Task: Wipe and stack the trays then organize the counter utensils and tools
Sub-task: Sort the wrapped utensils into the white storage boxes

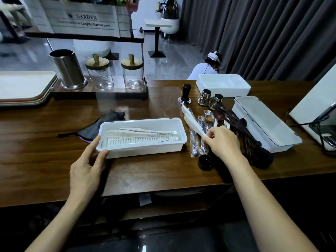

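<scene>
Head view, white bin (145,150) holding white tongs (138,132)

Dark wooden counter (45,142) with white bin (143,148), dark cloth (91,130), wrapped spoons (194,142), steel cups (204,96).
</scene>
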The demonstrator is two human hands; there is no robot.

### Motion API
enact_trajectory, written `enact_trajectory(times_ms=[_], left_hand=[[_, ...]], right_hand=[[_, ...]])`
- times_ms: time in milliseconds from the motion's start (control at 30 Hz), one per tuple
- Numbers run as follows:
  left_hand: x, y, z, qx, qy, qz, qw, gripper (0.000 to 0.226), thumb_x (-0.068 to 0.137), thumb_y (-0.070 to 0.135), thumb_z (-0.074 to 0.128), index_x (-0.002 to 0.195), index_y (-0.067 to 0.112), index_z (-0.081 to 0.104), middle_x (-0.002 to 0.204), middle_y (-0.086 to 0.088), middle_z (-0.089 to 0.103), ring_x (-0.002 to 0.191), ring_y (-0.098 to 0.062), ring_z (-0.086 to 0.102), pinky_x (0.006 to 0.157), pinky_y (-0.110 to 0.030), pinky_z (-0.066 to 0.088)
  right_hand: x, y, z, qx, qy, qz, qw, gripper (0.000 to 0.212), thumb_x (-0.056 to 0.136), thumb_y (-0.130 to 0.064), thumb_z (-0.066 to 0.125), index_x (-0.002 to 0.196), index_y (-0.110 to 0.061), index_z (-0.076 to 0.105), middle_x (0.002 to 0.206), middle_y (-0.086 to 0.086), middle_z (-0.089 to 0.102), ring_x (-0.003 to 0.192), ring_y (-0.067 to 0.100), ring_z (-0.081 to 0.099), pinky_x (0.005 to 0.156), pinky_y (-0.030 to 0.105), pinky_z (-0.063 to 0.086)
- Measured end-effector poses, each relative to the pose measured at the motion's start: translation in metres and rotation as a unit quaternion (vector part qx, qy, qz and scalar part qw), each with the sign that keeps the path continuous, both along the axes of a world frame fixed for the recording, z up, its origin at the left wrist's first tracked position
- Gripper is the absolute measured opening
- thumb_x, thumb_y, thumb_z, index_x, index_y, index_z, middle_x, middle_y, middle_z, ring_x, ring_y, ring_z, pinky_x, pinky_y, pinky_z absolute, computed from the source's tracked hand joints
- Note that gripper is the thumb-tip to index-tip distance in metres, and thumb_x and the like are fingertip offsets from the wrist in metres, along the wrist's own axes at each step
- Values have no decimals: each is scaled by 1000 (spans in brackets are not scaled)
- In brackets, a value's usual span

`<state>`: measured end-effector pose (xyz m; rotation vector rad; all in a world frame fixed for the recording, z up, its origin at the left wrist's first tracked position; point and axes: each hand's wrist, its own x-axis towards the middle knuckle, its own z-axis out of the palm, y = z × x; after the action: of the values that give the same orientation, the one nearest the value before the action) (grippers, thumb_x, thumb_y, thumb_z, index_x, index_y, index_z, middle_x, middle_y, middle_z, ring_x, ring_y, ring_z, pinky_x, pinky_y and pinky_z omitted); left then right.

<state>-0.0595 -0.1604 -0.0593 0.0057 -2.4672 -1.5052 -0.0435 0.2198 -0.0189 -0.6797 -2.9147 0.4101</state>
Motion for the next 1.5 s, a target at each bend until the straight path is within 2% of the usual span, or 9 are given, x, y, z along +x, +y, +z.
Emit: enact_trajectory(times_ms=[100,300,400,500,667,967,1133,1300,1500], left_hand=[[2,1,1,2,0,-4,1000,48,98,36,63,145,41,54,97,27,62,84,17,58,77,-31,44],[0,0,0,-3,-4,1,1000,47,98,35,63,144,42,54,98,24,66,85,14,59,83,-34,48],[-1,1,-1,-4,-5,-3,1000,46,98,31,64,143,39,54,82,48,59,84,24,55,80,-19,45],[-2,0,-3,-5,-2,0,1000,46,98,32,64,142,40,55,81,39,62,81,23,55,78,-23,46],[-2,-1,-3,-6,2,-5,1000,49,98,36,63,146,39,53,81,24,56,70,3,54,73,-19,45],[-1,-1,-2,-7,0,-5,1000,48,98,35,63,144,40,53,86,29,56,72,12,55,76,-32,47],[-2,-1,-2,-11,6,-7,1000,48,98,35,63,145,38,54,91,33,55,77,21,55,78,-24,46],[-2,-1,-2,-12,1,-2,1000,48,98,35,63,145,39,54,85,30,55,74,15,55,77,-25,47],[-2,-1,-3,-4,4,3,1000,47,97,36,65,143,41,55,90,19,60,80,4,55,84,-36,45]], right_hand=[[0,-4,-1,26,66,15,997,19,96,-38,57,97,-24,71,99,3,62,94,31,57,75,38,44],[1,-13,0,-31,54,29,998,22,95,-44,56,82,-32,69,80,-6,67,88,25,62,84,41,51],[-7,-8,8,-12,68,-7,998,21,100,-39,50,103,-27,68,98,2,71,96,31,63,79,39,49],[-26,-12,12,11,-15,-47,999,32,97,-50,52,110,-24,64,108,9,67,102,36,62,78,38,45],[-43,-17,8,25,-44,-79,996,42,90,-60,61,89,-18,61,94,8,64,91,33,60,75,37,48],[-19,-1,6,-50,115,-83,989,42,95,-40,51,62,-14,46,65,5,58,66,33,53,68,40,45],[-2,0,16,-86,140,-94,982,17,98,-29,54,103,-13,53,79,-1,54,81,29,45,75,37,35],[1,-2,9,-61,8,-77,995,68,96,-36,58,151,-7,30,122,16,62,108,37,58,82,41,42],[-20,2,2,-80,-81,-88,990,87,82,-51,59,150,-6,28,139,19,50,118,40,54,92,46,51]])
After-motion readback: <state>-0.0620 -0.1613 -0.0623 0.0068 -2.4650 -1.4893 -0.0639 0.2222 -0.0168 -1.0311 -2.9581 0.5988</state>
